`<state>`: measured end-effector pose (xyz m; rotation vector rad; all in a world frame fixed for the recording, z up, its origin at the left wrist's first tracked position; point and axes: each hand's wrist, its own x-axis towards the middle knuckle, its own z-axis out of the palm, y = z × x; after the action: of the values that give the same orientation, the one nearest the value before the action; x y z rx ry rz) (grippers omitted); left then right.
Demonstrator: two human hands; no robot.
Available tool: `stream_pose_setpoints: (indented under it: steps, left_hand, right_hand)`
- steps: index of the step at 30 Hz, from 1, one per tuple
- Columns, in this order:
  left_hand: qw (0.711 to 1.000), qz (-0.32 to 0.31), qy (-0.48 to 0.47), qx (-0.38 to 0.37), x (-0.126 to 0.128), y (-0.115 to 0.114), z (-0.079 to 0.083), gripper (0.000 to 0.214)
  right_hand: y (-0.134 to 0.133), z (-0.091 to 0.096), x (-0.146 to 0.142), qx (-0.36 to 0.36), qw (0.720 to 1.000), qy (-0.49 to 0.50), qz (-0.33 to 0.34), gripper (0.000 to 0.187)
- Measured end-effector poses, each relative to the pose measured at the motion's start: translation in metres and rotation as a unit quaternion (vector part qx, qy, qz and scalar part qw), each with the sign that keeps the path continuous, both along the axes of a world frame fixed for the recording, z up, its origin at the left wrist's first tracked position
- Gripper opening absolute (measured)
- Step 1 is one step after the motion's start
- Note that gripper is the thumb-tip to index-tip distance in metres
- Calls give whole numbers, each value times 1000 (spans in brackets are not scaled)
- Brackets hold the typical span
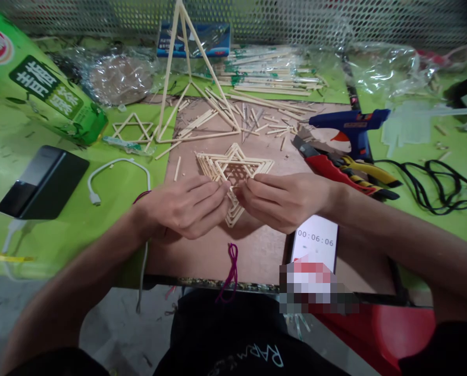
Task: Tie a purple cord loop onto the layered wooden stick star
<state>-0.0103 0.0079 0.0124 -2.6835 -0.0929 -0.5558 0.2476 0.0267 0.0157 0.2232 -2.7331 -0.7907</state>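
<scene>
Both hands work a layered six-pointed star of pale wooden sticks (233, 169) at frame centre.
Left hand (186, 209) and right hand (282, 201) pinch its near edge, seemingly seating a stick; aligning before gluing seems needed, blue glue gun (346, 122) upper right.

Both hands' grips cover the stick star's (235, 167) lower half; a pixelated patch (315, 287) masks the phone's (317, 237) bottom

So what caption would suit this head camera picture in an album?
Both hands, left hand and right hand, pinch a layered stick star beside a blue glue gun.
</scene>
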Motion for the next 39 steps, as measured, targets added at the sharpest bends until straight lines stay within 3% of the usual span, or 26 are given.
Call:
stream_pose_setpoints:
  steps: [7,14,19,25,29,39]
  left_hand:
    - [999,25,18,17,4,-6,2,19]
    - [1000,26,-2,-13,10,-12,3,19]
    - [999,40,-20,-27,14,-14,0,13]
    - [986,27,-92,-136,16,-7,-4,15]
    - [974,51,-106,-192,17,-6,-10,14]
    - [963,78,-117,-231,19,-8,-13,9]
  right_hand:
    - [-5,6,0,32,999,-3,-13,15]
    - [-7,7,6,38,999,-4,-10,20]
    - [-7,6,8,41,999,-16,25,21]
    - [-8,5,8,25,1000,-10,-1,17]
    - [-8,4,7,-14,1000,1,-25,15]
    - [-11,1,6,-47,996,-9,-73,15]
